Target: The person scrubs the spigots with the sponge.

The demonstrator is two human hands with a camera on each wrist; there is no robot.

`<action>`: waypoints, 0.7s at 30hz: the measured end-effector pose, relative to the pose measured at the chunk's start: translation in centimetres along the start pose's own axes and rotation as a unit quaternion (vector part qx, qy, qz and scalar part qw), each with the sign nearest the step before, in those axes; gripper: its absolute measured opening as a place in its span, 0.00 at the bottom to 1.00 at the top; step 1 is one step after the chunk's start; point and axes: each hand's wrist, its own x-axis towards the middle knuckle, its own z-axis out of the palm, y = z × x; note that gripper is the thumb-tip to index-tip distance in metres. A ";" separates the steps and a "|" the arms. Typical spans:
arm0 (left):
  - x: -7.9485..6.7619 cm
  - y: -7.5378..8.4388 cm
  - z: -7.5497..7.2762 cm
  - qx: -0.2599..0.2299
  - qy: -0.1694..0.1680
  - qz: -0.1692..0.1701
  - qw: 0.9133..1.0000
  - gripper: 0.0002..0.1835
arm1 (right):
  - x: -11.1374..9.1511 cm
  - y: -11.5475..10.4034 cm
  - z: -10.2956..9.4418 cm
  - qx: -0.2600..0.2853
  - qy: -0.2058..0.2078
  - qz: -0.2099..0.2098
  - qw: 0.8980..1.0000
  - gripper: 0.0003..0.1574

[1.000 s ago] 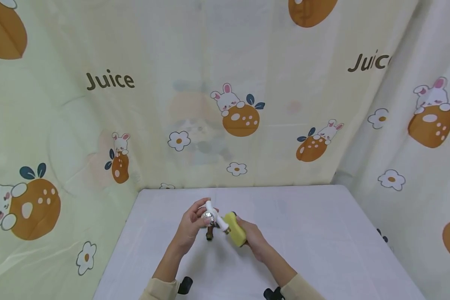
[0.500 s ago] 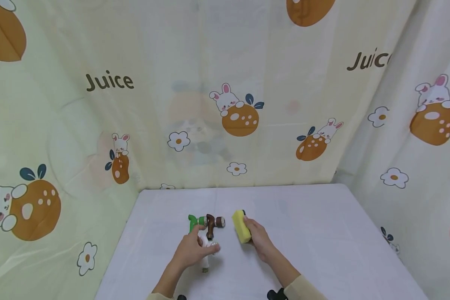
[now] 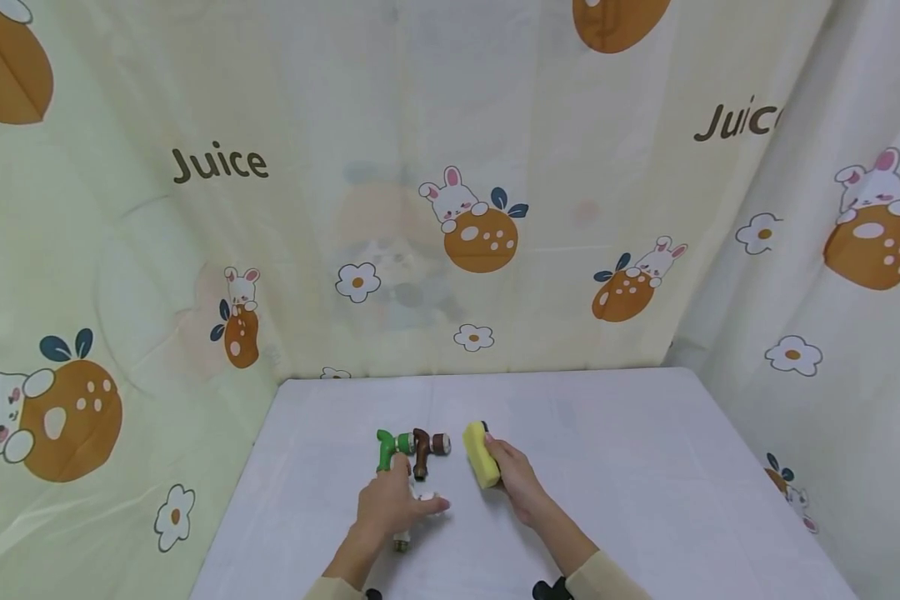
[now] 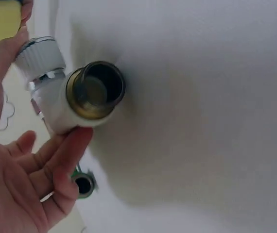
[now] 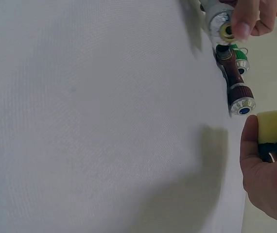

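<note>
My left hand (image 3: 387, 505) pinches a white angle valve (image 4: 56, 104) between thumb and fingers. Its thumb lies by the ribbed white knob (image 4: 41, 59), and the open brass-lined end points at the left wrist camera. The valve is low over the table; whether it touches the cloth I cannot tell. In the head view the hand hides most of it. My right hand (image 3: 523, 485) grips a yellow sponge (image 3: 482, 457) with a dark scouring side, held up to the right of the valves. Beyond my left fingers lie a green valve (image 3: 387, 448) and a brown valve (image 3: 422, 454), side by side.
A white cloth covers the table (image 3: 607, 467). Behind it and at both sides hangs a curtain (image 3: 555, 317) printed with oranges, rabbits and flowers.
One second ago both hands were together, the white valve raised against the sponge. The left hand then lowered the valve beside the other two and has since shifted slightly; the right hand stays nearby.
</note>
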 end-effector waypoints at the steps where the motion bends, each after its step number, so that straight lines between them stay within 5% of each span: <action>1: 0.1 0.2 0.2 0.012 -0.002 -0.001 1.000 0.56 | 0.0 0.1 0.0 -0.002 0.001 0.001 1.000 0.52; 5: 0.3 0.8 0.5 0.063 -0.004 -0.001 0.998 0.64 | 0.0 0.2 -0.2 -0.004 0.001 0.005 1.000 0.53; 14: 0.6 1.5 -0.3 0.147 -0.029 0.002 0.989 0.61 | 0.0 0.2 -0.3 -0.003 0.004 0.005 1.000 0.55; 17: 1.0 1.5 -0.4 0.143 -0.004 -0.014 0.990 0.64 | 0.0 0.1 -0.2 0.000 0.007 0.006 1.000 0.54; 21: 1.6 1.6 -0.6 0.098 0.070 -0.002 0.993 0.57 | -0.1 0.1 0.0 0.008 0.015 0.008 1.000 0.53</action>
